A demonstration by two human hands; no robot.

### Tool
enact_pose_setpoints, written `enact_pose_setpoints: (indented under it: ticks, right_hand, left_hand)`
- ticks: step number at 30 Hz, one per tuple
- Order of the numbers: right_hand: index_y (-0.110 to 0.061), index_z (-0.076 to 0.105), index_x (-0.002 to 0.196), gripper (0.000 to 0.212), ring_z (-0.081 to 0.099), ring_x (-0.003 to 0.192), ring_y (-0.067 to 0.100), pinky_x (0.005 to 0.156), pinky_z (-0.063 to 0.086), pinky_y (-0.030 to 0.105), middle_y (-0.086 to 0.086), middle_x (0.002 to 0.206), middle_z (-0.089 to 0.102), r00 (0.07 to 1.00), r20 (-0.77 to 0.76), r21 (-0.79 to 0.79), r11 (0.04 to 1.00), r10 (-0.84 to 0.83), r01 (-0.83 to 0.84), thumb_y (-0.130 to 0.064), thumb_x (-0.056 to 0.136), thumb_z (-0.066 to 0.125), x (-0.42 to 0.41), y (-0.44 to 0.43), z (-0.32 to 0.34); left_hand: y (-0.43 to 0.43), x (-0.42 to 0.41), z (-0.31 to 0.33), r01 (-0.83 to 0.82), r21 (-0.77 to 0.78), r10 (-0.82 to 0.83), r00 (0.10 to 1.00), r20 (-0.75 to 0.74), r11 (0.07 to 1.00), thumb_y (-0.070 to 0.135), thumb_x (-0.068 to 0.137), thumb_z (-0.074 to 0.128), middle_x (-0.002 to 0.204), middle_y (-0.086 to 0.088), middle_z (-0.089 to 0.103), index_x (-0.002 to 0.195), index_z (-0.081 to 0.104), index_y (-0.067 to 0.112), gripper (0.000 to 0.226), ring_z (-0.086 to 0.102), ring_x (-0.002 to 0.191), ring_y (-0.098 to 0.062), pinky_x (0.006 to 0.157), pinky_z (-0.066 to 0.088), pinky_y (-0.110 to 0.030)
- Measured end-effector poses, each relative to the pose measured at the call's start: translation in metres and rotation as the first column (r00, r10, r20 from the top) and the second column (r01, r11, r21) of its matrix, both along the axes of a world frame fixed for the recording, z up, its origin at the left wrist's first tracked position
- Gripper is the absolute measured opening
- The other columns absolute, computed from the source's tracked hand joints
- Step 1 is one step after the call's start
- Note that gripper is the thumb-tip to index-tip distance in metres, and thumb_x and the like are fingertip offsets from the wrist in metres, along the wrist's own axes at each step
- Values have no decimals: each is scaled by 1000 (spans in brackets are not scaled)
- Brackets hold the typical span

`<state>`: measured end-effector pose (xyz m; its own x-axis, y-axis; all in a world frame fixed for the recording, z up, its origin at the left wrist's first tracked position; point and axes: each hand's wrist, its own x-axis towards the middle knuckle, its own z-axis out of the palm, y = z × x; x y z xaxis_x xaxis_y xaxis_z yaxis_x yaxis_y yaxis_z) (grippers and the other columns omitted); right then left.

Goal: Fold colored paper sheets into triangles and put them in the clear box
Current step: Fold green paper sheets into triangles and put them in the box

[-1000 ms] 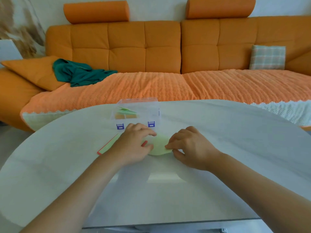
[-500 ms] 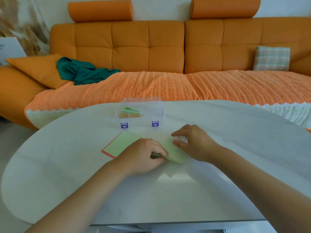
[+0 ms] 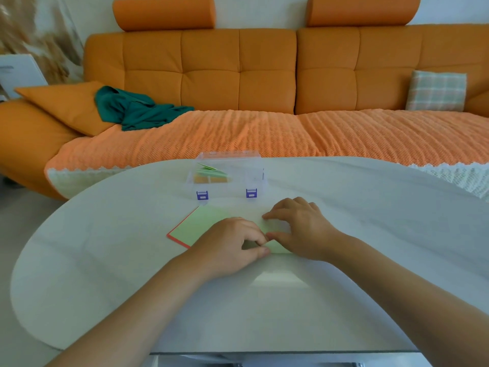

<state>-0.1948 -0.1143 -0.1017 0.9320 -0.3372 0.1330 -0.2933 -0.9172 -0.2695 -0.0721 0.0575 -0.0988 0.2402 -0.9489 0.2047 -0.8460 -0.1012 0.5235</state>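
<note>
A pale green paper sheet [image 3: 276,246] lies on the white table [image 3: 105,274] in front of me. My left hand [image 3: 232,242] pinches its near corner between thumb and fingers. My right hand [image 3: 299,226] presses down on the sheet's right side, fingertips and thumb on the paper. To the left, a stack of paper sheets [image 3: 197,225] has a green sheet on top and a red edge showing beneath. Behind it stands the clear box [image 3: 227,176] with purple latches, holding folded green and orange paper.
An orange sofa [image 3: 264,75] with a ribbed orange cover runs behind the table. On it lie a teal cloth [image 3: 132,109], an orange cushion [image 3: 66,107] and a checked pillow [image 3: 436,91]. The table's front edge is near my forearms.
Both hands have drawn back from the box toward me with the green sheet. My left hand went from resting on the stack to pinching the sheet's near corner.
</note>
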Motion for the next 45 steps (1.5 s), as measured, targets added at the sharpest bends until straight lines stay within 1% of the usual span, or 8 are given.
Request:
enact_pose_setpoints:
  ticks: [8,12,16,19,22,24,34,45]
  right_hand:
    - [-39,67,117,30,43,118,11,101,31,31,-15,126,52,998,62,61,998,20,-24,-49,90,64,-2,0,1]
    - [-35,63,106,21,52,98,11,93,45,33,-12,106,59,992,129,235,972,-8,-23,-31,87,71,-3,3,5]
    - [-37,49,119,46,52,70,6,70,46,23,-4,83,59,982,171,487,873,-77,-17,-13,85,69,-5,8,14]
    - [-33,61,113,37,56,65,7,64,49,22,-8,77,65,967,213,598,801,-138,-17,-12,83,71,-6,13,18]
    - [-24,76,89,5,64,69,9,67,53,26,-6,79,74,956,198,713,701,-218,13,-25,89,71,-9,17,25]
    - [-13,75,83,27,56,64,8,64,46,24,-4,71,68,951,175,749,661,-254,38,-34,96,63,-13,18,28]
    - [-25,79,82,9,63,68,16,64,51,32,2,79,75,930,171,712,694,-325,112,-22,89,72,-17,19,29]
    - [-33,78,94,22,68,79,19,73,56,34,-7,83,76,945,200,697,716,-259,49,-21,97,61,-16,26,29]
  left_hand:
    - [0,1,0,32,4,-32,999,-5,999,36,88,73,104,16,69,92,78,24,13,56,104,-2,95,46,-31]
    - [-1,3,-4,-2,-26,2,1000,-3,1000,36,87,74,107,21,60,87,77,26,10,49,109,0,94,44,-30]
    - [-3,2,-1,-95,-102,97,995,15,990,38,87,74,123,22,49,85,76,28,10,38,118,3,97,38,-25]
    - [-5,0,4,-166,-118,159,985,-71,979,37,86,74,134,25,48,82,71,35,6,34,130,5,99,38,-25]
    - [-9,-2,6,-236,-95,199,934,-298,967,29,87,74,97,13,68,79,72,26,9,61,91,-8,82,48,-33]
    - [-10,-4,8,-302,-90,246,890,-385,949,27,89,72,78,2,68,79,73,23,11,57,69,-15,70,46,-33]
    - [-16,-13,11,-444,-145,319,801,-506,884,23,89,73,85,14,72,122,64,36,36,54,64,1,64,40,-6]
    - [-18,-20,7,-467,-200,340,823,-455,861,23,92,70,93,13,74,119,72,30,28,64,83,-10,70,43,-9]
